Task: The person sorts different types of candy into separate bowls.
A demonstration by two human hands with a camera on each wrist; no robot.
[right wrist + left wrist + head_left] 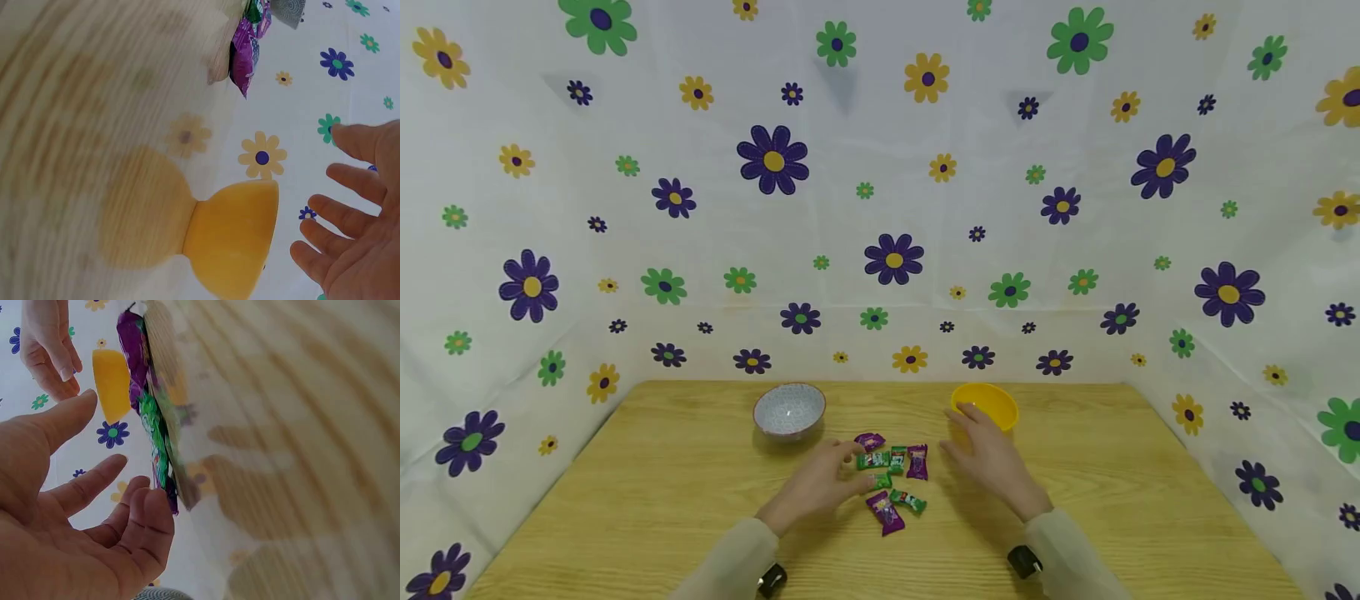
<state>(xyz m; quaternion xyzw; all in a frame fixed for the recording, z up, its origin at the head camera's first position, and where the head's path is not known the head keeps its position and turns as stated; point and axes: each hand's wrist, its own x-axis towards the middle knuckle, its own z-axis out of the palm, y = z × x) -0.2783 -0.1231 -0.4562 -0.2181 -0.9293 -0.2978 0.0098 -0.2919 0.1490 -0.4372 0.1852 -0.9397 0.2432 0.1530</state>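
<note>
wooden table (662,483) with left hand (822,483), thumb and fingers parted, and right hand (992,460), spread, flanking loose sweets (917,462), none visibly lifted yet, before a grey bowl (778,428), a yellow bowl (997,407) and, farthest, flowered cloth (850,221).

Glossy wood-grain table (1120,475), white backdrop (865,125), probably cloth, printed purple, green and yellow flowers (894,260)

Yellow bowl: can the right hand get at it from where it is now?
Most likely yes. The right hand is empty and close to the yellow bowl, and the right wrist view shows nothing standing between them.
</note>
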